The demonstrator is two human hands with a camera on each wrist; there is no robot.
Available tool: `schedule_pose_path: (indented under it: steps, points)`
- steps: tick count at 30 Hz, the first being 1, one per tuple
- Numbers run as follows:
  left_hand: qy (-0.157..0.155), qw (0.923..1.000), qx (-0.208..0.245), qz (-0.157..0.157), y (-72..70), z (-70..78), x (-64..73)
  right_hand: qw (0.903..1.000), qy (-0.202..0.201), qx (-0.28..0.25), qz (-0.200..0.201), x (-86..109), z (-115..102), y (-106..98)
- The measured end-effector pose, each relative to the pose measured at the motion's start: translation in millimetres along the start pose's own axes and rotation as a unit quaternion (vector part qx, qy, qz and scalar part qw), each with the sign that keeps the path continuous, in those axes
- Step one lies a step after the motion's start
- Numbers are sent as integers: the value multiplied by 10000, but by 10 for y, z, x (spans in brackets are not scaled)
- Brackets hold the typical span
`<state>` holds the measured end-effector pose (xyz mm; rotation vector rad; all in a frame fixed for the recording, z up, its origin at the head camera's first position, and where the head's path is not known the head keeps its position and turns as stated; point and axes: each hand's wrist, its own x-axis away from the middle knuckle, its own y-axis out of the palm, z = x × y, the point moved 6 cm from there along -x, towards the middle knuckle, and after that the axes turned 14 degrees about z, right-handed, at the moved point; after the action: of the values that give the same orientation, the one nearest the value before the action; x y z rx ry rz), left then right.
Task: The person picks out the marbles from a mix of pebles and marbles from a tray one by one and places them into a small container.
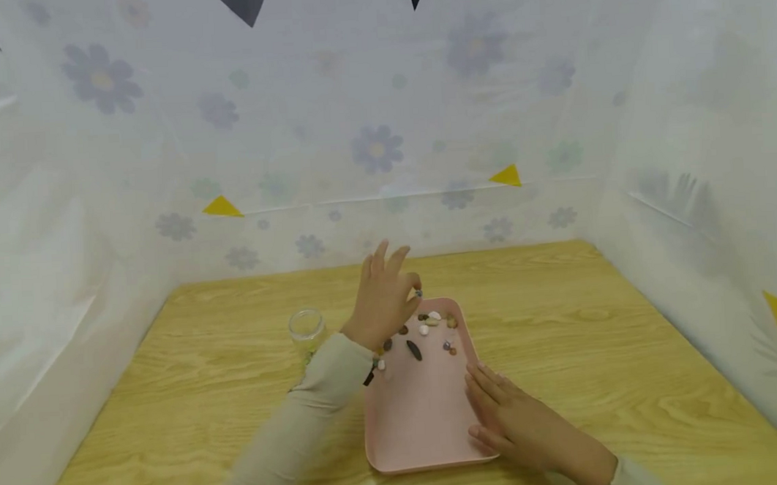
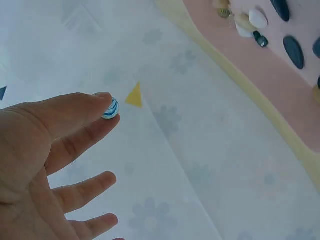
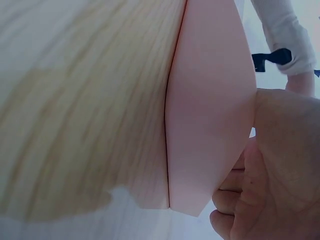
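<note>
My left hand point(image 1: 381, 301) is raised over the far end of the pink tray point(image 1: 424, 424). Between its thumb and index finger it pinches a small marble point(image 2: 111, 108) with blue and white swirls; the other fingers are spread. Across the tray's right rim lies my right hand point(image 1: 517, 422), its fingers fairly straight and pointing inward. The right wrist view shows the tray's outer wall point(image 3: 210, 115) close beside that palm. Small stones and shells are scattered in the far half of the tray, among them a long dark stone point(image 1: 414, 350) and a white shell point(image 2: 258, 18).
A glass jar point(image 1: 307, 326) stands left of the tray, partly hidden by my left sleeve point(image 1: 332, 373). The tray sits on a wood-grain table point(image 1: 598, 334). White flower-print sheets point(image 1: 375, 111) hang around the table's back and sides.
</note>
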<state>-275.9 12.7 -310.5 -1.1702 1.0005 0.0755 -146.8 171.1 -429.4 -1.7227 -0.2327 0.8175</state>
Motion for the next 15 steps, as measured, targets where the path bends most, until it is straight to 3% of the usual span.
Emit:
schedule_pose_path:
  steps: [7,15]
  points:
    - [-80,9974,48,714,-482,-351,251,10000,15,-24,-1,-18,8,-7]
    - [-273,9909,-644,1148,-798,-672,691,9997,97,-64,-194,3,15,-7]
